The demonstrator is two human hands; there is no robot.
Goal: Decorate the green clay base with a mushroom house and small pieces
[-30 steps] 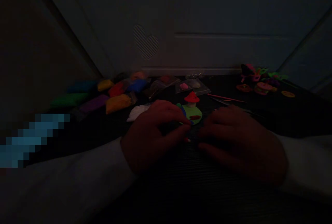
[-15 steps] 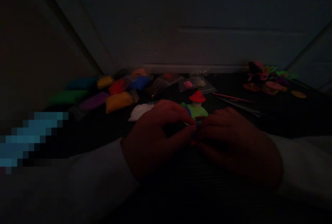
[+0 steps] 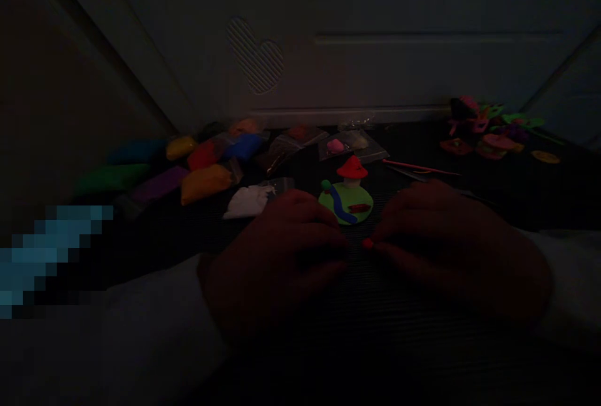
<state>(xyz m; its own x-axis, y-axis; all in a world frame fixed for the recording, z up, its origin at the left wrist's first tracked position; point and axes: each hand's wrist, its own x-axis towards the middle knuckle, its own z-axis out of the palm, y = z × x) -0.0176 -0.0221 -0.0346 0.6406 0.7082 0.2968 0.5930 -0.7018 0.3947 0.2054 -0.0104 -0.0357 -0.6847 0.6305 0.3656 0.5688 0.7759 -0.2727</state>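
Note:
In the dim head view, my right hand (image 3: 451,252) pinches a small red piece of clay (image 3: 367,244) between thumb and fingertips. Facing it, my left hand (image 3: 284,255) has curved fingers, with thumb and forefinger slightly apart and nothing visible between them. Just beyond the fingertips lies a round green clay base (image 3: 365,198). It carries a blue winding strip (image 3: 339,203), a green ball (image 3: 325,186), a reddish-brown piece (image 3: 359,208) and an upright mushroom with a red cap (image 3: 352,168). Neither hand touches the base.
Bags of coloured clay, including orange (image 3: 206,183), white (image 3: 248,200) and green (image 3: 113,178), lie to the left. A pink stick (image 3: 417,166) lies behind my right hand. Colourful clay figures (image 3: 498,145) sit at the far right, before a pale panel (image 3: 399,74).
My hands have drawn apart and away from the green base, which now shows fully. The red piece is now at my right fingertips. The view has shifted slightly.

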